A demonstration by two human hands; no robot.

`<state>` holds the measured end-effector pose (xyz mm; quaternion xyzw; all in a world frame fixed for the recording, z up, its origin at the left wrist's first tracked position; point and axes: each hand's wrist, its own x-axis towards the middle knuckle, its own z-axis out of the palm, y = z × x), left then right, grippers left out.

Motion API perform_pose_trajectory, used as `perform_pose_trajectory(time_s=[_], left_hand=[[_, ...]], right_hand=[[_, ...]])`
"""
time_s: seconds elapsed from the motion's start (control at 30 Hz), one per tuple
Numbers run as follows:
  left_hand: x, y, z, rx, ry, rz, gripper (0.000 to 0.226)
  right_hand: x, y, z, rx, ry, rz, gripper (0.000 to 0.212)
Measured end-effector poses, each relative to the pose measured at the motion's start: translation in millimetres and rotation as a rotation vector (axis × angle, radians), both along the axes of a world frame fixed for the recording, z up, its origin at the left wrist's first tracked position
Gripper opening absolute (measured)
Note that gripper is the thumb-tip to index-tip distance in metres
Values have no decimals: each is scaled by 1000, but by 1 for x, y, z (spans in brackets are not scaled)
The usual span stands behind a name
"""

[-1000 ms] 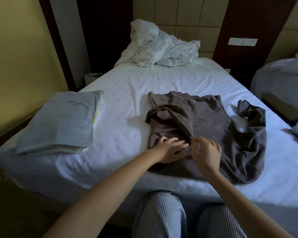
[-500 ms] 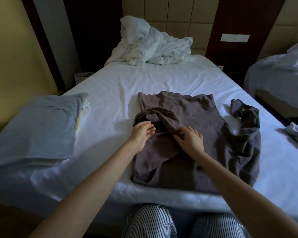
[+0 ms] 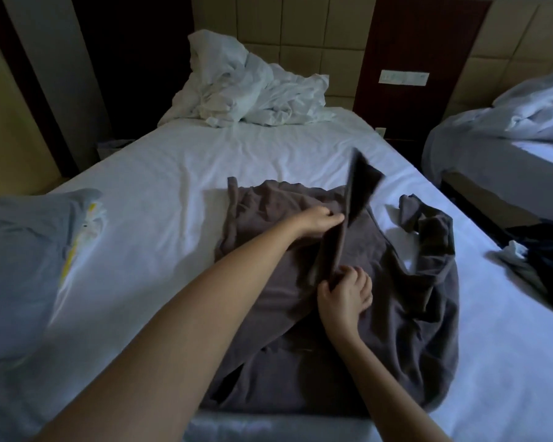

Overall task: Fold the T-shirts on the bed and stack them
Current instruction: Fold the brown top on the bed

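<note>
A brown-grey T-shirt [image 3: 396,330] lies spread and rumpled on the white bed [image 3: 179,173], near its front edge. My left hand [image 3: 316,220] pinches a fold of the shirt at its upper middle. Closer to me, my right hand [image 3: 344,296] grips the same fold, which stands up as a taut ridge between them. A sleeve [image 3: 363,183] is flung up, blurred, above the shirt. At the left edge sits a stack of folded pale-grey shirts [image 3: 23,269], with a yellow edge showing.
A crumpled white duvet [image 3: 253,90] is heaped at the head of the bed. A second bed [image 3: 508,135] stands to the right, across a narrow gap. Dark clothes [image 3: 546,260] lie at the right edge. A yellow wall is on the left.
Both hands have taken hold of a fold of the shirt and lifted it. The left hand moved right and away from me, and the left sleeve has swung up over the shirt.
</note>
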<state>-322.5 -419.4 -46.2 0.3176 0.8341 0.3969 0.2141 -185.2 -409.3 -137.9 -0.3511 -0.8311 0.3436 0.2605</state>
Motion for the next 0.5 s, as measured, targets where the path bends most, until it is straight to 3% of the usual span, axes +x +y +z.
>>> perform_pose_trajectory(time_s=[0.13, 0.23, 0.37, 0.5], left_hand=[[-8, -23, -45, 22, 139, -28, 32], [-12, -48, -73, -115, 335, -2, 43], [-11, -56, -70, -190, 374, 27, 32], [-16, -65, -55, -23, 280, 54, 18]], right_hand=[[10, 5, 5, 14, -47, -9, 77], [14, 13, 9, 36, -142, 41, 68], [11, 15, 6, 101, -382, 144, 54], [10, 19, 6, 199, -523, 217, 58]])
